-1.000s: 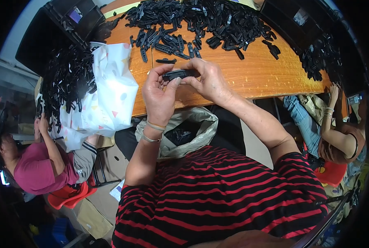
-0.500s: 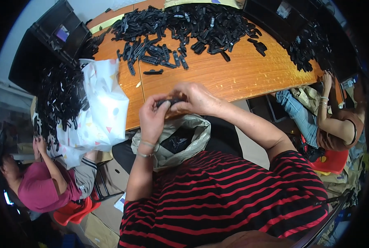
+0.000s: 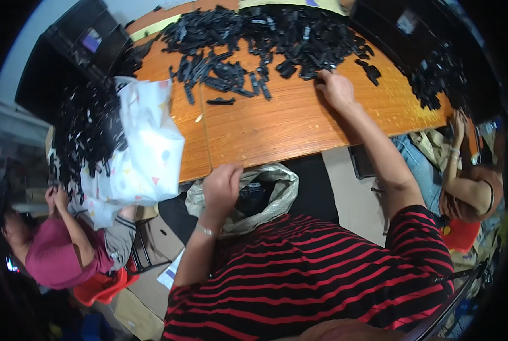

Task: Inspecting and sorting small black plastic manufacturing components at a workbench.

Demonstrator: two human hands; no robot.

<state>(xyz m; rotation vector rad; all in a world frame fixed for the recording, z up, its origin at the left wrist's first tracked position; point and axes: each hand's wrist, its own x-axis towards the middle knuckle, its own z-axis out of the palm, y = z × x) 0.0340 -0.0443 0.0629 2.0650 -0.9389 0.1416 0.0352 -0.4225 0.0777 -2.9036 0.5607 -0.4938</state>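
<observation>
Over the open mouth of the crumpled pale plastic bag (image 3: pixel 277 187) below the wooden table's (image 3: pixel 265 131) edge, my left hand (image 3: pixel 222 187) is hovering, fingers curled loosely, grasp unclear, while my right hand (image 3: pixel 335 88) is reaching, fingers spread, touching the heap of small black plastic parts (image 3: pixel 277 40)

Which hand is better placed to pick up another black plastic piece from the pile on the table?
Probably the right hand: it rests at the edge of the pile of black plastic pieces.
</observation>
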